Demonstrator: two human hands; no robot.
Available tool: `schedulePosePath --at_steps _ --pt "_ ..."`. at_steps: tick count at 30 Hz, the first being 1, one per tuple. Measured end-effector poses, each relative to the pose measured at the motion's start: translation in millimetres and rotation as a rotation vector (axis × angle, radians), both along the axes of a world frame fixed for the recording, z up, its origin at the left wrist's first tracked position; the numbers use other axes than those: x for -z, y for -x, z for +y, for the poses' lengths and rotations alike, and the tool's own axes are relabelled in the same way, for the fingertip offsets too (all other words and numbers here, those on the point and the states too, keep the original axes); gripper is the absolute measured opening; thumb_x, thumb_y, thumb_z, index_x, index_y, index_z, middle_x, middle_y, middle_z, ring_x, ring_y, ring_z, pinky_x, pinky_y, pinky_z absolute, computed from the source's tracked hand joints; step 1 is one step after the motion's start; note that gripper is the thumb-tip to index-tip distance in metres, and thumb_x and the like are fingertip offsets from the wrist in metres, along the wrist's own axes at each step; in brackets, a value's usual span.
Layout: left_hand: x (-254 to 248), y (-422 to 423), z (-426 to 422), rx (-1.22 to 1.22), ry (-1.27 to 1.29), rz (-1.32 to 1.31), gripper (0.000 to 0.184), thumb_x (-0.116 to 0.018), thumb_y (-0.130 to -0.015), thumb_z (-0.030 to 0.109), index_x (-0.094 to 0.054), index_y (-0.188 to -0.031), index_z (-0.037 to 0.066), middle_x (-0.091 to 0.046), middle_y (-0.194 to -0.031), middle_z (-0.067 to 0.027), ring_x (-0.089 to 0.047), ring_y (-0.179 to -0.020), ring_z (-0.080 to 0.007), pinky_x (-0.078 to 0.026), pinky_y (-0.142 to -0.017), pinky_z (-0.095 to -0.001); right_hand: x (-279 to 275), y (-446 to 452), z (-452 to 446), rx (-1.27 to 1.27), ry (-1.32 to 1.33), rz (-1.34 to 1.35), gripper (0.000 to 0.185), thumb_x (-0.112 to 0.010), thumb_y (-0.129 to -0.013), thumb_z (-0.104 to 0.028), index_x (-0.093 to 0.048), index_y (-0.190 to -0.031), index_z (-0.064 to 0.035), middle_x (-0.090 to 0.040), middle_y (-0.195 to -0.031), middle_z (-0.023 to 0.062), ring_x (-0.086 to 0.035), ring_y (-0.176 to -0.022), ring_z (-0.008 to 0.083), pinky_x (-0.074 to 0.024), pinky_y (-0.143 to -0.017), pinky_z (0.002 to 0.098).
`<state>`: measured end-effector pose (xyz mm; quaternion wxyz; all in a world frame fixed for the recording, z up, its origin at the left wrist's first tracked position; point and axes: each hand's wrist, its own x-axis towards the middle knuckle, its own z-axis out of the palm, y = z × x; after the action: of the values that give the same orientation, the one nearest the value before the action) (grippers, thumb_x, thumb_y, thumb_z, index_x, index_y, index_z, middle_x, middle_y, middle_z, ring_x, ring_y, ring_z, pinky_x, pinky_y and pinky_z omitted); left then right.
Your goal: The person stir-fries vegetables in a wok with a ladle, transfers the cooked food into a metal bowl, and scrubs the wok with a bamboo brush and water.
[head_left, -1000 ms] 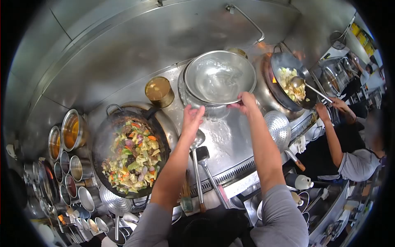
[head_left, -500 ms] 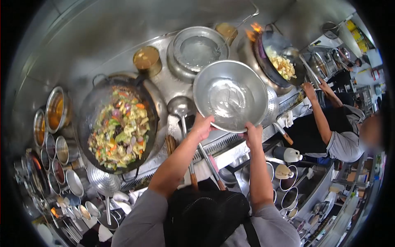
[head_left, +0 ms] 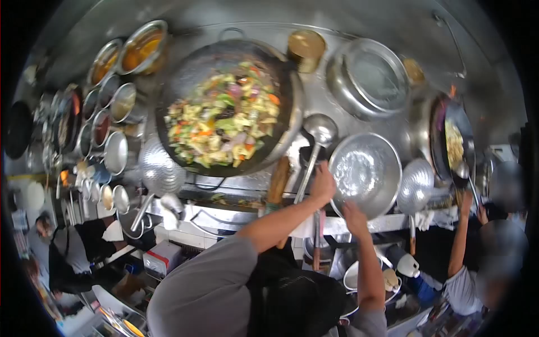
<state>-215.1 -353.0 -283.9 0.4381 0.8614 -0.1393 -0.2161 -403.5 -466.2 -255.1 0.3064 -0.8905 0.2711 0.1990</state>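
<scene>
Metal bowl (head_left: 366,175), plain inside, has the right hand (head_left: 356,218) at its rim.

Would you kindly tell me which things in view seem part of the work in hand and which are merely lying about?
Likely in the work:
metal bowl, left hand and right hand at its rim
perhaps the wok of vegetables
perhaps the ladle

Apparently just lying about:
skimmer right of the bowl
tin beyond the wok
</scene>
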Motion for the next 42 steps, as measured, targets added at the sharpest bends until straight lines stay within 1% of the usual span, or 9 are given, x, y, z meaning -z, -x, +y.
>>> schedulePosePath --at_steps 4,10,17,25,27,29,32,34,42 --pt "-61 -31 -10 0.087 -0.054 -0.114 0.067 -0.062 -0.09 0.005 -0.036 -0.152 0.007 -0.057 -0.123 -0.0291 -0.065 -0.101 -0.0517 -0.054 -0.086 -0.0582 20 -93 18 -0.285 -0.101 -0.46 0.055 -0.043 -0.106 -0.022 -0.039 -0.157 -0.0024 -0.035 -0.164 0.0218 -0.029 -0.154 0.0393 -0.0212 -0.127 0.0538" --pt "-44 -74 -31 0.258 -0.123 -0.262 0.062 -0.061 -0.093 0.008 -0.042 -0.151 0.016 -0.067 -0.111 -0.0217 -0.069 -0.097 -0.0441 -0.055 -0.079 -0.0547 65 -146 -39 -0.286 0.504 -0.362 0.069 -0.05 -0.102 -0.032 -0.028 -0.164 -0.0117 -0.015 -0.174 0.0112 -0.018 -0.159 0.0333 -0.0157 -0.125 0.0656" --pt "-38 -84 -31 0.325 -0.116 -0.296 0.059 -0.057 -0.097 0.006 -0.043 -0.153 0.018 -0.068 -0.114 -0.0184 -0.068 -0.098 -0.0412 -0.054 -0.083 -0.0524 12 -99 -165 -0.708 1.208 -0.05 0.07 -0.05 -0.1 -0.035 -0.029 -0.166 -0.0235 -0.01 -0.176 -0.0011 -0.008 -0.162 0.0238 -0.0114 -0.13 0.0519" --pt "-31 -61 -31 0.08 0.115 -0.274 0.066 -0.06 -0.093 0.002 -0.047 -0.154 0.026 -0.066 -0.112 -0.0179 -0.069 -0.092 -0.0396 -0.056 -0.078 -0.051 -3 7 -69 -0.446 0.753 0.366 0.056 -0.044 -0.1 -0.033 -0.057 -0.148 -0.0069 -0.037 -0.165 0.0168 -0.026 -0.156 0.0296 -0.0166 -0.129 0.0517" --pt "-33 -44 -27 -0.061 0.26 -0.222 0.061 -0.059 -0.098 0.009 -0.047 -0.155 0.027 -0.066 -0.116 -0.0178 -0.068 -0.096 -0.0415 -0.055 -0.083 -0.0502 -4 -20 -17 -0.27 -0.018 0.156 0.061 -0.041 -0.104 -0.038 -0.05 -0.15 0.0019 -0.054 -0.146 0.0301 -0.044 -0.145 0.0386 -0.0296 -0.121 0.056" --pt "-28 -12 -18 -0.154 0.178 -0.105 0.048 -0.048 -0.108 0.031 -0.047 -0.155 0.024 -0.066 -0.127 -0.0211 -0.064 -0.111 -0.0476 -0.052 -0.097 -0.0524 21 -81 20 0.064 -0.586 -0.386 0.061 -0.041 -0.107 -0.036 -0.041 -0.156 0.0007 -0.042 -0.159 0.0283 -0.035 -0.151 0.0385 -0.0246 -0.124 0.0536" --pt "-26 -7 -3 -0.161 0.273 -0.005 0.044 -0.049 -0.108 0.029 -0.054 -0.147 0.009 -0.068 -0.124 -0.027 -0.065 -0.111 -0.0474 -0.052 -0.095 -0.0526 45 -147 9 -0.028 0.012 -0.77 0.066 -0.045 -0.108 -0.028 -0.023 -0.164 -0.003 -0.012 -0.173 0.0217 -0.012 -0.16 0.0383 -0.0096 -0.128 0.0547" --pt "-25 -18 -2 -0.17 0.269 -0.041 0.042 -0.052 -0.106 0.025 -0.056 -0.143 0.006 -0.068 -0.122 -0.028 -0.066 -0.11 -0.0467 -0.053 -0.092 -0.0512 40 -183 -21 -0.075 0.45 -0.735 0.069 -0.051 -0.106 -0.03 -0.022 -0.166 -0.0113 -0.014 -0.174 0.0183 -0.013 -0.16 0.0394 -0.0072 -0.126 0.0631" --pt "-18 -42 -21 -0.147 0.274 -0.182 0.038 -0.062 -0.098 0.015 -0.061 -0.136 0.007 -0.069 -0.126 -0.0201 -0.068 -0.111 -0.0402 -0.055 -0.095 -0.0464 -16 -129 -164 -0.324 1.111 0.021 0.08 -0.063 -0.097 -0.027 -0.023 -0.167 -0.0249 -0.007 -0.176 0.0132 -0.012 -0.16 0.0388 -0.02 -0.126 0.0607"
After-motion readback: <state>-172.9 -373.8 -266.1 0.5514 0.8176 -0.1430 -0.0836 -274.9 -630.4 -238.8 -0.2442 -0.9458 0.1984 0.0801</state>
